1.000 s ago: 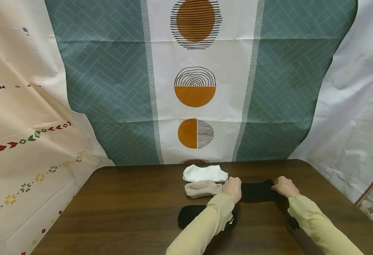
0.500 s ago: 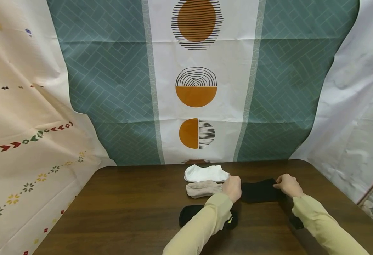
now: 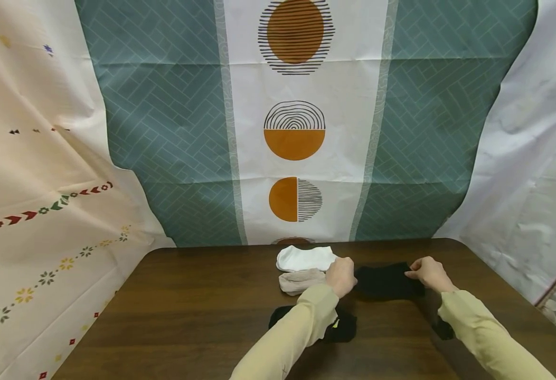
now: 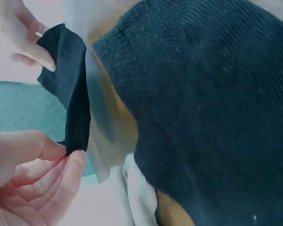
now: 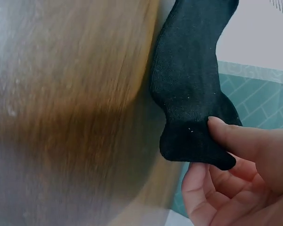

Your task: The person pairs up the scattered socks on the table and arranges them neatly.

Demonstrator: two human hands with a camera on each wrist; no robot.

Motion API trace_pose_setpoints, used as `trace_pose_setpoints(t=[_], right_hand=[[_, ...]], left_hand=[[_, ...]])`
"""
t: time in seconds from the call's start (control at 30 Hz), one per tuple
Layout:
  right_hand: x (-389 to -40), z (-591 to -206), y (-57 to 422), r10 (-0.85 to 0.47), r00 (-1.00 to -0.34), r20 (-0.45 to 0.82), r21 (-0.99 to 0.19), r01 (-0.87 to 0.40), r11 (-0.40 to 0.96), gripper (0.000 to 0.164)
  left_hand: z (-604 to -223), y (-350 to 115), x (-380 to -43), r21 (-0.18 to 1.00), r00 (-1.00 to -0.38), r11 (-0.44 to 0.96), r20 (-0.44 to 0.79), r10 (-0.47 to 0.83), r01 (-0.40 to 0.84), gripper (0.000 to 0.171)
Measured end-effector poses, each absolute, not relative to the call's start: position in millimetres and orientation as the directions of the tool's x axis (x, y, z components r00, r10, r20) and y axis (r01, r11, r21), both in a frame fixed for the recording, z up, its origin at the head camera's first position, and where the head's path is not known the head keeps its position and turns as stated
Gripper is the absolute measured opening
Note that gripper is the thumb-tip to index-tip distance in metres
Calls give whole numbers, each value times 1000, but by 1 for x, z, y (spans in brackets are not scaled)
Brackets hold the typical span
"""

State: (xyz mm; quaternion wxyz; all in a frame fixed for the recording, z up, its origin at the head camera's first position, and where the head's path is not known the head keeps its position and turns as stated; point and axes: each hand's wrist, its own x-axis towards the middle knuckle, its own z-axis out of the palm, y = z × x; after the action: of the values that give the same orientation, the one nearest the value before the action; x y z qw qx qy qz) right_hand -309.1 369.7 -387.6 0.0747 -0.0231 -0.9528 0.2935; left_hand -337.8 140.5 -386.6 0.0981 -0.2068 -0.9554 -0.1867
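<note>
Stretched between my two hands is a black sock (image 3: 387,281), close over the table's right half in the head view. My left hand (image 3: 341,277) pinches its left end; in the left wrist view the thumb and fingertips (image 4: 77,157) meet on the fabric. At the other end, my right hand (image 3: 431,274) grips the sock, its thumb (image 5: 236,136) on top and fingers beneath in the right wrist view. Another dark ribbed sock (image 4: 203,103) fills much of the left wrist view; in the head view black socks (image 3: 346,328) lie partly hidden under my left forearm.
White socks (image 3: 303,258) lie near the back edge of the brown wooden table (image 3: 201,311). Just in front of them are beige ribbed socks (image 3: 299,281), overlapped by my left hand. Patterned cloth (image 3: 163,126) hangs behind the table, with more cloth on both sides.
My left hand has shifted slightly left, with its end of the sock. My right hand has moved a little farther back, and its fingers now pinch the sock's edge.
</note>
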Motion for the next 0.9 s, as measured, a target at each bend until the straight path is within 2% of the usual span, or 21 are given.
trace_pose_setpoints(t=[0.23, 0.47, 0.67, 0.9], right_hand=[[-307, -386, 361, 75, -993, 91, -630, 1, 777, 32], [-304, -379, 354, 55, -994, 95, -632, -17, 775, 31], [-304, -377, 351, 22, -994, 110, -614, -51, 788, 34], [-303, -372, 341, -14, -989, 144, -591, -97, 801, 31]], left_hand=[[-381, 127, -336, 354, -893, 822, 250, 376, 445, 24], [-373, 113, -335, 350, -858, 786, 272, 436, 510, 25], [-368, 101, -336, 400, -863, 765, 268, 429, 505, 29], [-361, 86, -337, 416, -839, 729, 291, 460, 544, 21]])
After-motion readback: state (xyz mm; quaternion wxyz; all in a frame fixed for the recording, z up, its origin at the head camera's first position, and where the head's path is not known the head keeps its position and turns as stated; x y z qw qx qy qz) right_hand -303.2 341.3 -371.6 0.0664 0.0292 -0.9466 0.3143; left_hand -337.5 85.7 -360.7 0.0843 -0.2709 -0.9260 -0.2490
